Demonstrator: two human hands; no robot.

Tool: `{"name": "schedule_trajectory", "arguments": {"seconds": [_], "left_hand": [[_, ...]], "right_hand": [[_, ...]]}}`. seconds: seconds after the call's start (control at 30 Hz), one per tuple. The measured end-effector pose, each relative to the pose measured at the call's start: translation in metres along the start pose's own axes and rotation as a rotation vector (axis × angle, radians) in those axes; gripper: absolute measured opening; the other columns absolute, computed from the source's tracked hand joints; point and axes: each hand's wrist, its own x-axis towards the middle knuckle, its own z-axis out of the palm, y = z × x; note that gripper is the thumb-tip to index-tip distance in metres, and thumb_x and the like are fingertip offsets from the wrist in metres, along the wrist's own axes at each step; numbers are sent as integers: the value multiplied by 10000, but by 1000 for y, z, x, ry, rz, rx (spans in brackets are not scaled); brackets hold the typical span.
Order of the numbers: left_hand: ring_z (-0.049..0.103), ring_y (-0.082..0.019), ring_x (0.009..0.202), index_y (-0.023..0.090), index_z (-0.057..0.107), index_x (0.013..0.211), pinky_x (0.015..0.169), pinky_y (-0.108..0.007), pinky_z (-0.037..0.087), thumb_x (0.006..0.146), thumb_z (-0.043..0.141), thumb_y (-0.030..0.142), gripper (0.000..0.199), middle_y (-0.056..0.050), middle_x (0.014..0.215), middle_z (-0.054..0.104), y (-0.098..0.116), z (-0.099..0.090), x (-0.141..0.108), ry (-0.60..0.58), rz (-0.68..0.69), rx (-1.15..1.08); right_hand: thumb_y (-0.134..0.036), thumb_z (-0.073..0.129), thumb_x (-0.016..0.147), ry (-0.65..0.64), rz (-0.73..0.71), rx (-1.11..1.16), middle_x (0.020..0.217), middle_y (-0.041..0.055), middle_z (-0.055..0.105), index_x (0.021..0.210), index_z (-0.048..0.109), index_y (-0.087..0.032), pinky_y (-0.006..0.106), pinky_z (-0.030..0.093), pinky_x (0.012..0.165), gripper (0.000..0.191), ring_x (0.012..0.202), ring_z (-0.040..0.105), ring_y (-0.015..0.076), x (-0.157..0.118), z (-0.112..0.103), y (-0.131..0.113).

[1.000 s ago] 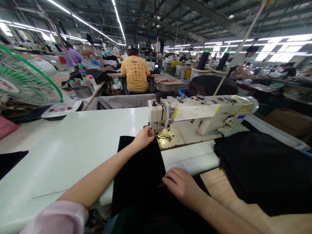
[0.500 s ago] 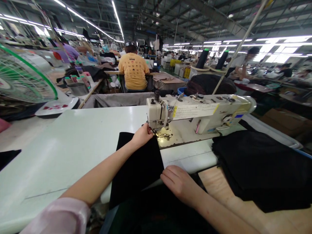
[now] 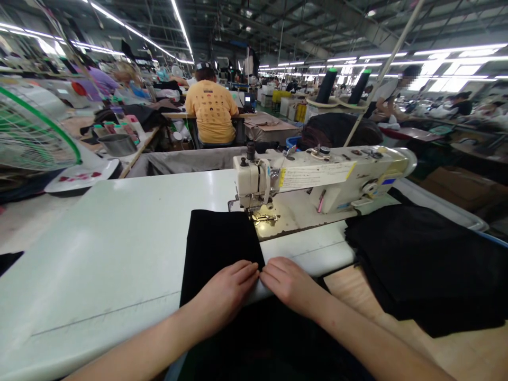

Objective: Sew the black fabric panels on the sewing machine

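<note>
Evidently, the green-rimmed fan (image 3: 35, 127) at your far left stands beyond the desk (image 3: 123, 227), angled so that it probably gives you air without taking up working room. Near the desk's left edge a scrap of dark cloth (image 3: 10, 260) shows, too cut off to say what it is for. The left half of the desk is a wide pale surface with a ruled line (image 3: 107, 315) close to the front edge, perhaps there as a guide. Right of that, your black panel (image 3: 218, 235) lies flat, its far right corner up at the needle area and its near part reaching the desk's front edge, so the desk bears much of its weight. Your left hand (image 3: 232, 288) lies over the panel, fingertips closed on its right-hand edge, and your right hand (image 3: 289, 283) comes in from the other side, closed on the same edge. The two are almost touching at the fingertips, likely to keep the layers matched and that edge in line with the needle; how many layers you pinch cannot be told. Just beyond, the sewing machine (image 3: 254, 185) has its head over the panel's far corner, its lit plate giving you a clear look at that spot. Past the desk's front right corner, the stack of black pieces (image 3: 428, 264) rests on a wooden board (image 3: 369, 291), beside your right forearm, presumably to be within easy reach yet out of the panel's way.
</note>
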Motion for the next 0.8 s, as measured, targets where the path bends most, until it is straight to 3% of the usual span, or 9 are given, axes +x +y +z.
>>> {"name": "schedule_trajectory", "arguments": {"seconds": [0.23, 0.57, 0.8], "left_hand": [[646, -246, 1085, 142, 668, 1147, 944, -410, 581, 993, 439, 181, 279, -130, 1149, 701, -43, -7, 23, 41, -15, -29], [634, -240, 1105, 135, 699, 1113, 989, -392, 540, 1000, 443, 271, 312, -131, 1175, 695, -102, -13, 45, 20, -105, -18], [580, -245, 1199, 140, 645, 1239, 1074, -414, 466, 992, 444, 297, 355, -140, 1269, 649, -125, -9, 54, -3, -224, -2]], "right_hand": [[-106, 495, 983, -56, 37, -30, 893, 87, 673, 959, 643, -121, 340, 508, 828, 150, 851, 596, 222, 25, 12, 27], [-66, 475, 980, -69, 124, -43, 1045, 141, 688, 1000, 637, -108, 376, 513, 908, 168, 1003, 627, 237, 62, 33, 58], [-50, 487, 959, -17, 196, -3, 1084, 150, 695, 1068, 624, -91, 382, 530, 922, 180, 1050, 630, 240, 58, 30, 52]]}}
